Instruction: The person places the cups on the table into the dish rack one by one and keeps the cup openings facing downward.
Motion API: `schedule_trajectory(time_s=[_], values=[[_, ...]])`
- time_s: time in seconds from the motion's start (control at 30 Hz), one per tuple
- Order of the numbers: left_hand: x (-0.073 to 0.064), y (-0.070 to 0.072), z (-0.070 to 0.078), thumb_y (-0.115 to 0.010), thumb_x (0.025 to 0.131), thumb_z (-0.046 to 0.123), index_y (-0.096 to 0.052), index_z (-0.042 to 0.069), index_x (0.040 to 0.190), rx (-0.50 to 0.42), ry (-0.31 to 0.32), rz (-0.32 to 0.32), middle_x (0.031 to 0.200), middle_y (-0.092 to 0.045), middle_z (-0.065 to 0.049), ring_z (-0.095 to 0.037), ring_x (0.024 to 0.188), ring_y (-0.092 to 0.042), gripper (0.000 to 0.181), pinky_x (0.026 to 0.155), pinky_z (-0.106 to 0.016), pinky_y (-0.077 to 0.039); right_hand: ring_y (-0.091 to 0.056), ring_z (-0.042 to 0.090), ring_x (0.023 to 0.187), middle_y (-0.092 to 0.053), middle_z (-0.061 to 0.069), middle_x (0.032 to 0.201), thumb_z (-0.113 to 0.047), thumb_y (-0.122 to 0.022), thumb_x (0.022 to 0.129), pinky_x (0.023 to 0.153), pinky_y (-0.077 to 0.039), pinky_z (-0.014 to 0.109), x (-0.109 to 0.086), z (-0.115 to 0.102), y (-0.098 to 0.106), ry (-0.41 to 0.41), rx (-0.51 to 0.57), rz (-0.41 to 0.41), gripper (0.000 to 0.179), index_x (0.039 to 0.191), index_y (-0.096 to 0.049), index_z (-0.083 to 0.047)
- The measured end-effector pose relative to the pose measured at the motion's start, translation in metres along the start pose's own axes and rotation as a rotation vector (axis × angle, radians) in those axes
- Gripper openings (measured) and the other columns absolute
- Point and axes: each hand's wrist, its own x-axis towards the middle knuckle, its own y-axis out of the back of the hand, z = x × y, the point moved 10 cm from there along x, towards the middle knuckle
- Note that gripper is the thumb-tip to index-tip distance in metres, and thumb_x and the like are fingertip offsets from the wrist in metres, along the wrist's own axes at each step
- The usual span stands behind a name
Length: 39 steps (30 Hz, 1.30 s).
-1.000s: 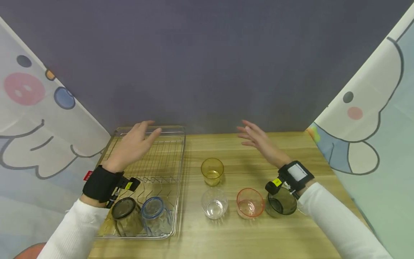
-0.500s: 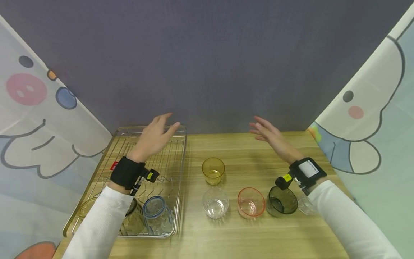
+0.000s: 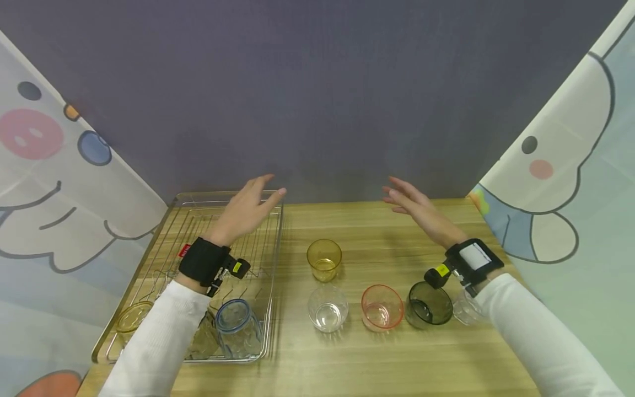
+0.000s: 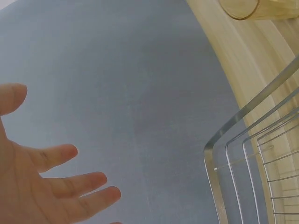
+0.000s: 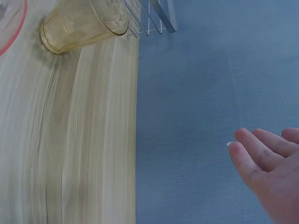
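My left hand (image 3: 244, 214) hovers over the back of the wire dish rack (image 3: 274, 259), fingers loosely extended and holding nothing. On the right, my right hand (image 3: 419, 210) hangs above the back of the table, its fingers spread and free of any object. Between and in front of the hands stands a yellow glass (image 3: 324, 260). Nearer are a clear glass (image 3: 328, 310), a red-rimmed glass (image 3: 381, 309) and a dark grey glass (image 3: 429, 306). In the rack's front, a blue glass (image 3: 238, 330) rests upside down, beside a dark glass (image 3: 202, 341) partly hidden by the left sleeve.
A yellowish glass (image 3: 133, 318) sits at the rack's front left corner. Another clear glass (image 3: 467, 310) is partly covered by the right sleeve. A grey panel (image 3: 317, 99) rises behind the wooden table (image 3: 347, 364), with cartoon-printed cloths at both sides.
Both hands have shifted right, the left one farther, and it now reaches close to the rack's right edge. In the last half second they moved little. The glasses stay in place.
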Motion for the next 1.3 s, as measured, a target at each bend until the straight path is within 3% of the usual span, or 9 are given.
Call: schedule_trajectory(time_s=[0.23, 0.4, 0.57, 0.7, 0.8, 0.93, 1.07, 1.17, 1.3], values=[[0.006, -0.008, 0.01, -0.033, 0.101, 0.062, -0.023, 0.014, 0.157, 0.028, -0.007, -0.031, 0.162, -0.027, -0.016, -0.038, 0.141, -0.039, 0.074, 0.113, -0.058, -0.035, -0.029, 0.036, 0.148, -0.025, 0.012, 0.164, -0.045, -0.043, 0.105, 0.12, -0.023, 0.058, -0.005, 0.0, -0.003, -0.044, -0.095, -0.045, 0.069, 0.16, -0.011, -0.018], [0.005, -0.011, 0.015, -0.033, 0.101, 0.062, -0.025, 0.016, 0.157, 0.012, -0.04, -0.035, 0.161, -0.029, -0.015, -0.039, 0.139, -0.041, 0.072, 0.112, -0.059, -0.037, -0.032, 0.036, 0.147, -0.031, 0.013, 0.161, -0.046, -0.046, 0.103, 0.116, -0.029, 0.061, -0.017, 0.006, -0.006, -0.087, -0.266, -0.109, 0.069, 0.159, -0.016, -0.019], [0.003, -0.012, 0.016, -0.032, 0.1, 0.064, -0.026, 0.02, 0.157, 0.008, -0.064, -0.046, 0.16, -0.03, -0.013, -0.038, 0.139, -0.042, 0.072, 0.111, -0.058, -0.038, -0.037, 0.045, 0.142, -0.035, 0.024, 0.156, -0.039, -0.054, 0.101, 0.112, -0.033, 0.063, -0.033, 0.008, -0.004, -0.065, -0.47, -0.186, 0.072, 0.158, -0.02, -0.009], [0.002, -0.011, 0.016, -0.032, 0.101, 0.063, -0.027, 0.02, 0.156, 0.004, -0.084, -0.039, 0.16, -0.031, -0.012, -0.037, 0.139, -0.043, 0.07, 0.11, -0.058, -0.039, -0.031, 0.048, 0.144, -0.031, 0.022, 0.159, -0.049, -0.051, 0.1, 0.109, -0.03, 0.07, -0.053, 0.027, 0.002, -0.155, -0.622, -0.274, 0.077, 0.159, -0.019, -0.012], [0.002, -0.011, 0.014, -0.032, 0.101, 0.063, -0.026, 0.021, 0.156, 0.01, -0.088, -0.044, 0.16, -0.031, -0.012, -0.037, 0.137, -0.044, 0.07, 0.11, -0.057, -0.04, -0.023, 0.049, 0.147, -0.025, 0.021, 0.162, -0.056, -0.044, 0.1, 0.109, -0.026, 0.073, -0.068, 0.046, 0.009, -0.232, -0.66, -0.323, 0.078, 0.159, -0.018, -0.011], [0.0, -0.014, 0.012, -0.031, 0.1, 0.064, -0.025, 0.021, 0.157, 0.019, -0.086, -0.057, 0.161, -0.03, -0.012, -0.037, 0.136, -0.046, 0.071, 0.109, -0.058, -0.04, -0.023, 0.054, 0.144, -0.026, 0.029, 0.158, -0.051, -0.043, 0.102, 0.107, -0.026, 0.074, -0.084, 0.061, 0.019, -0.223, -0.687, -0.333, 0.075, 0.155, -0.025, -0.001], [0.0, -0.014, 0.012, -0.03, 0.101, 0.064, -0.025, 0.021, 0.157, 0.017, -0.09, -0.06, 0.161, -0.029, -0.012, -0.037, 0.137, -0.044, 0.071, 0.111, -0.058, -0.039, -0.028, 0.061, 0.138, -0.031, 0.036, 0.152, -0.05, -0.046, 0.101, 0.1, -0.03, 0.078, -0.102, 0.077, 0.029, -0.244, -0.76, -0.357, 0.072, 0.152, -0.033, -0.001], [0.001, -0.014, 0.011, -0.03, 0.101, 0.064, -0.026, 0.021, 0.157, 0.014, -0.093, -0.06, 0.161, -0.03, -0.011, -0.036, 0.139, -0.043, 0.071, 0.111, -0.057, -0.038, -0.025, 0.067, 0.134, -0.024, 0.041, 0.152, -0.053, -0.046, 0.1, 0.093, -0.029, 0.082, -0.117, 0.093, 0.033, -0.329, -0.786, -0.425, 0.073, 0.153, -0.033, -0.004], [0.002, -0.016, 0.01, -0.029, 0.101, 0.064, -0.026, 0.02, 0.157, 0.021, -0.098, -0.062, 0.161, -0.029, -0.013, -0.037, 0.142, -0.039, 0.071, 0.114, -0.059, -0.034, -0.012, 0.071, 0.135, -0.01, 0.045, 0.153, -0.053, -0.046, 0.1, 0.094, -0.02, 0.086, -0.135, 0.114, 0.03, -0.459, -0.7, -0.537, 0.077, 0.155, -0.027, -0.003]])
